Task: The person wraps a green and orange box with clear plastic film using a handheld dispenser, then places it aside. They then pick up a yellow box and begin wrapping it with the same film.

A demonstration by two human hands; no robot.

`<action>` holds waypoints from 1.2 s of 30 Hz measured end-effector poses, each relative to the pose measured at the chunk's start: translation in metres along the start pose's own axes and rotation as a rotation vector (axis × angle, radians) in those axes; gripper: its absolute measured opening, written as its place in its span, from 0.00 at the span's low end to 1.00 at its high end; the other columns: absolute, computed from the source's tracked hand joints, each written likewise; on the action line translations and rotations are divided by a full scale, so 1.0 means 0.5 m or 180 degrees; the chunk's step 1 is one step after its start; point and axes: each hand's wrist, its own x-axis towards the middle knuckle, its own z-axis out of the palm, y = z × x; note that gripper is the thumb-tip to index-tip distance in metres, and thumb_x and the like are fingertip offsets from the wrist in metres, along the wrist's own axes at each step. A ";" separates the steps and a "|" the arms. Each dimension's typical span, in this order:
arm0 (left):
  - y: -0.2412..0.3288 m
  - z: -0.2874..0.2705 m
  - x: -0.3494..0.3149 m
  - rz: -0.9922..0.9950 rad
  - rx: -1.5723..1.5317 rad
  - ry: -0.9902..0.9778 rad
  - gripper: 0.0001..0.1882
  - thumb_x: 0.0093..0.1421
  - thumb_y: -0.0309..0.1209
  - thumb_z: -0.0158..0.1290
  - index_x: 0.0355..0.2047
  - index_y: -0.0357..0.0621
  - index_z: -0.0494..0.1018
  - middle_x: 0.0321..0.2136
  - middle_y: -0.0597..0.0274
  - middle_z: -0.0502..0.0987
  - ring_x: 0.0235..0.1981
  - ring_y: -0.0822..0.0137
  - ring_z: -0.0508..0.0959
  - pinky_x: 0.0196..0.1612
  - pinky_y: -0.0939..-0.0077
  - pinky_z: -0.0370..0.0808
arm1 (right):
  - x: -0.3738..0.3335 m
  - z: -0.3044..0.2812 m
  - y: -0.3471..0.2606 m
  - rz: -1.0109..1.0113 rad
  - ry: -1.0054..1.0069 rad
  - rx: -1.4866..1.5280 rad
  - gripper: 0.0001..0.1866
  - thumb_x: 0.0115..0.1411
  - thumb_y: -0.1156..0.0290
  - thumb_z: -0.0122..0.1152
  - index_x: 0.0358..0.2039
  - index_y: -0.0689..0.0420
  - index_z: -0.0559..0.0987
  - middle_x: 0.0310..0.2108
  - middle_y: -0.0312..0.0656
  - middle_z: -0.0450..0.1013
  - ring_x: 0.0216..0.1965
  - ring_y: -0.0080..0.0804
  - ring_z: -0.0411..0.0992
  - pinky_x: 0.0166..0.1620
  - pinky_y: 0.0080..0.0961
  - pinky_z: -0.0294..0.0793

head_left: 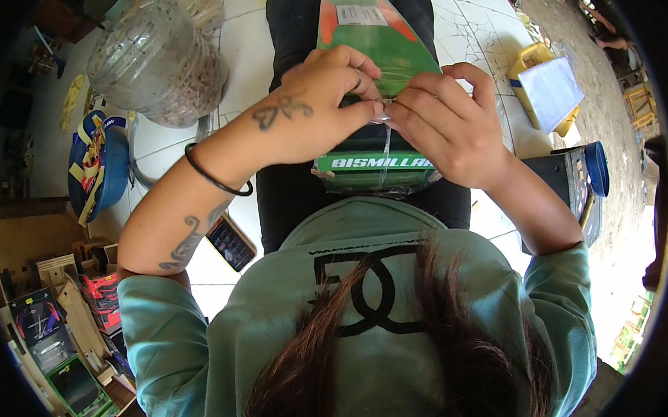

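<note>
A green printed box [378, 50] with orange-red patches and a pale label lies across my lap. A thin clear plastic tie [386, 155] runs over its near part, where the box is dark with a green band. Above the middle of the box, my left hand [320, 103] pinches the tie between thumb and curled fingers. Close against it, my right hand [453, 124] has its fingertips pressed together on the same plastic. The fingers partly hide the spot where they meet, so I cannot tell whether there is a knot.
To the left stand a large clear plastic jar [157, 67] and a blue tub [116, 173] of strips. A phone [232, 243] lies beside my left elbow. Boxed goods [45, 326] fill the lower left. On the right are a yellow container [531, 57] and a dark perforated crate [563, 174].
</note>
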 end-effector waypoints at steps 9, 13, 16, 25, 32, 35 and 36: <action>0.027 0.028 -0.029 0.0772 0.1564 0.0982 0.05 0.52 0.33 0.61 0.24 0.50 0.76 0.30 0.71 0.75 0.46 0.68 0.73 0.63 0.48 0.38 | 0.022 -0.016 0.032 0.0124 -0.0849 0.0838 0.08 0.48 0.69 0.64 0.28 0.56 0.75 0.32 0.36 0.69 0.43 0.35 0.67 0.52 0.37 0.61; 0.015 0.039 -0.028 0.0828 0.1295 0.1154 0.05 0.53 0.31 0.60 0.23 0.50 0.75 0.29 0.73 0.75 0.46 0.68 0.73 0.63 0.51 0.39 | 0.010 -0.036 0.063 0.0370 -0.1282 0.1317 0.08 0.51 0.68 0.63 0.29 0.56 0.74 0.33 0.37 0.69 0.45 0.38 0.66 0.53 0.37 0.60; 0.005 0.044 -0.031 0.0908 0.1214 0.1254 0.04 0.53 0.30 0.60 0.23 0.50 0.75 0.29 0.73 0.76 0.47 0.68 0.73 0.62 0.51 0.40 | 0.001 -0.076 0.095 0.0298 -0.1666 0.1286 0.07 0.52 0.69 0.63 0.29 0.56 0.75 0.33 0.38 0.69 0.44 0.38 0.66 0.53 0.36 0.60; -0.004 0.051 -0.034 0.0988 0.1115 0.1427 0.05 0.51 0.32 0.60 0.23 0.50 0.76 0.30 0.72 0.73 0.47 0.67 0.72 0.61 0.49 0.40 | 0.018 -0.037 0.031 0.0712 -0.0635 0.1378 0.08 0.49 0.69 0.66 0.28 0.55 0.77 0.30 0.35 0.71 0.42 0.35 0.68 0.46 0.33 0.61; -0.027 -0.032 -0.088 0.0799 0.1409 0.1147 0.07 0.47 0.32 0.64 0.22 0.50 0.75 0.35 0.69 0.71 0.51 0.64 0.70 0.61 0.51 0.46 | 0.005 -0.018 0.027 0.0684 -0.0564 0.1370 0.06 0.50 0.70 0.66 0.27 0.54 0.77 0.31 0.31 0.73 0.41 0.29 0.68 0.46 0.29 0.62; -0.012 -0.052 -0.085 0.0701 0.1435 0.1121 0.08 0.47 0.33 0.64 0.24 0.49 0.75 0.37 0.67 0.71 0.51 0.62 0.70 0.62 0.54 0.47 | 0.013 -0.021 0.028 0.0725 -0.0597 0.1533 0.06 0.49 0.72 0.66 0.28 0.54 0.77 0.30 0.33 0.72 0.42 0.33 0.69 0.47 0.31 0.61; -0.004 -0.052 -0.080 0.0644 0.1366 0.1204 0.09 0.47 0.33 0.64 0.25 0.48 0.75 0.38 0.65 0.71 0.51 0.62 0.71 0.63 0.56 0.47 | 0.015 -0.022 0.028 0.0755 -0.0599 0.1604 0.06 0.49 0.73 0.66 0.28 0.54 0.77 0.30 0.34 0.71 0.42 0.35 0.69 0.47 0.32 0.61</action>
